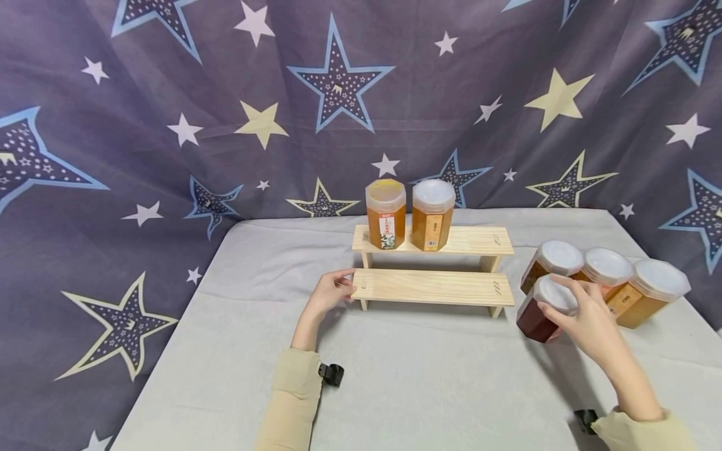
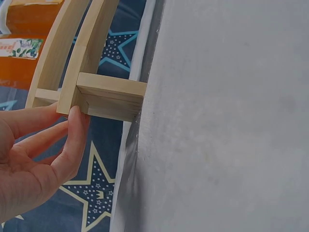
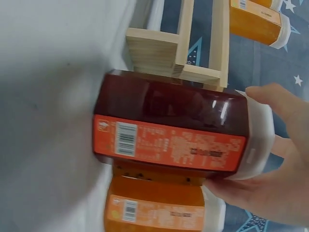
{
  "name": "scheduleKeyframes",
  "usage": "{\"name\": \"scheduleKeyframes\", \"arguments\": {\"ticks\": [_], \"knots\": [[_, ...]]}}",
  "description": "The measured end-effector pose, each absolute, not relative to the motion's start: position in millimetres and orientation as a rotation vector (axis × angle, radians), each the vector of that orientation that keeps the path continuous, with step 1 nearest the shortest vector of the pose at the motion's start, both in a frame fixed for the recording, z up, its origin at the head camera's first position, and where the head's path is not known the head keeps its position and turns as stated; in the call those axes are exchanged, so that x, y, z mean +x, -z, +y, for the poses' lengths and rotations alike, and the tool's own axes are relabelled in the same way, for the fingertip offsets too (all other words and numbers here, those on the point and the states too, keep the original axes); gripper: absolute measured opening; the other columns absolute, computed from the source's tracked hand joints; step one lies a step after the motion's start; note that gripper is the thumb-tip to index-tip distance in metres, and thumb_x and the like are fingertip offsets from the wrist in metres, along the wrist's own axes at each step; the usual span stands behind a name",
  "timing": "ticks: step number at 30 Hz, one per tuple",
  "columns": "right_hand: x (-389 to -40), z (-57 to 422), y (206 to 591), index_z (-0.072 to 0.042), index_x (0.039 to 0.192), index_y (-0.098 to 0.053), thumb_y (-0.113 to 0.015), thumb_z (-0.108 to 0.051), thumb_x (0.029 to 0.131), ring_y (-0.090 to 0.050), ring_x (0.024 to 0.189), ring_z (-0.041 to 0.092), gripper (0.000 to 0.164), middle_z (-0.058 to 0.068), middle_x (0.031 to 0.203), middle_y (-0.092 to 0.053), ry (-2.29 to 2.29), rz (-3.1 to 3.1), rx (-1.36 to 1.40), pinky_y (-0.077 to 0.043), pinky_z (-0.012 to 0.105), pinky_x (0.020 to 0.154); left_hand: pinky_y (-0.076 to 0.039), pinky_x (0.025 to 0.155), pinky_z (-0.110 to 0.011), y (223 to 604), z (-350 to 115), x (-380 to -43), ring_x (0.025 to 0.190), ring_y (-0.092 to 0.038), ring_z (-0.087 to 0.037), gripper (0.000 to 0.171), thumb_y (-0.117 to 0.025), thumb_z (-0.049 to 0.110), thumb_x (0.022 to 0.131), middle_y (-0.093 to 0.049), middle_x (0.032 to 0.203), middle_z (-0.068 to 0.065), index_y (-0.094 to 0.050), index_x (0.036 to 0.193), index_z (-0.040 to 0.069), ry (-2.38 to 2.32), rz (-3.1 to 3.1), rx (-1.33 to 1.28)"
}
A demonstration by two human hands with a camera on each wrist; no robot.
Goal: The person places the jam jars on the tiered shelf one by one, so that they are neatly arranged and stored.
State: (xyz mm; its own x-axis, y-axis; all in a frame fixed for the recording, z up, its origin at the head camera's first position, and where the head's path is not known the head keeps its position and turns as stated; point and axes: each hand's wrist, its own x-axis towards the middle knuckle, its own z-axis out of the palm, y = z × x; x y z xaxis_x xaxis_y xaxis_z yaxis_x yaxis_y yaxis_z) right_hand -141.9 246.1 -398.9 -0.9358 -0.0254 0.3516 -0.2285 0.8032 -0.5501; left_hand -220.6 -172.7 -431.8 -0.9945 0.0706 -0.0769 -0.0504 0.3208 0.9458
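My right hand [image 1: 589, 319] grips a dark red honey jar [image 3: 169, 106] near its white lid, fingers and thumb around the top. An orange label with a barcode shows on its side in the right wrist view. At the left end of the two-step wooden shelf [image 1: 429, 288], my left hand [image 1: 329, 291] pinches the corner of the lower board, as the left wrist view [image 2: 72, 108] shows. Two amber jars stand on the upper step: one with a yellowish lid [image 1: 386, 216], the other with a white lid [image 1: 433, 216].
To the right of the shelf stand a dark amber jar [image 1: 558, 255], another amber jar [image 1: 606, 266] partly behind my right hand, and a lighter amber jar [image 1: 654, 291]. Grey cloth [image 1: 417, 382] covers the table. A star-patterned curtain [image 1: 429, 100] hangs behind it.
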Motion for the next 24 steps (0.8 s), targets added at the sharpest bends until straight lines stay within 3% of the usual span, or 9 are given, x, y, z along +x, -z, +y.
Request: {"name": "scheduleKeyframes", "arguments": {"ticks": [7, 18, 24], "knots": [[-144, 244, 405, -0.002, 0.12, -0.045, -0.068, -0.024, 0.076, -0.039, 0.084, 0.047, 0.054, 0.038, 0.102, -0.035, -0.88, -2.667, 0.074, -0.034, 0.054, 0.054, -0.055, 0.064, -0.042, 432, -172, -221, 0.055, -0.052, -0.012, 0.042, -0.057, -0.009, 0.078, -0.055, 0.08, -0.015, -0.052, 0.12, -0.006, -1.746, 2.482, 0.018], [-148, 240, 408, -0.003, 0.115, -0.055, -0.074, -0.019, 0.069, -0.041, 0.087, 0.038, 0.052, 0.027, 0.097, -0.045, -0.911, -2.556, 0.024, -0.026, 0.039, 0.056, -0.055, 0.063, -0.043, 431, -174, -221, 0.054, -0.052, -0.01, 0.042, -0.056, -0.01, 0.078, -0.058, 0.082, -0.02, -0.051, 0.12, -0.008, -1.777, 2.467, 0.017], [-147, 241, 413, -0.004, 0.113, -0.057, -0.076, -0.019, 0.066, -0.042, 0.088, 0.037, 0.052, 0.025, 0.098, -0.048, -0.914, -2.513, -0.008, -0.025, 0.038, 0.057, -0.055, 0.063, -0.041, 432, -172, -222, 0.054, -0.052, -0.01, 0.042, -0.057, -0.01, 0.078, -0.057, 0.08, -0.017, -0.052, 0.119, -0.007, -1.76, 2.478, 0.022]]}}
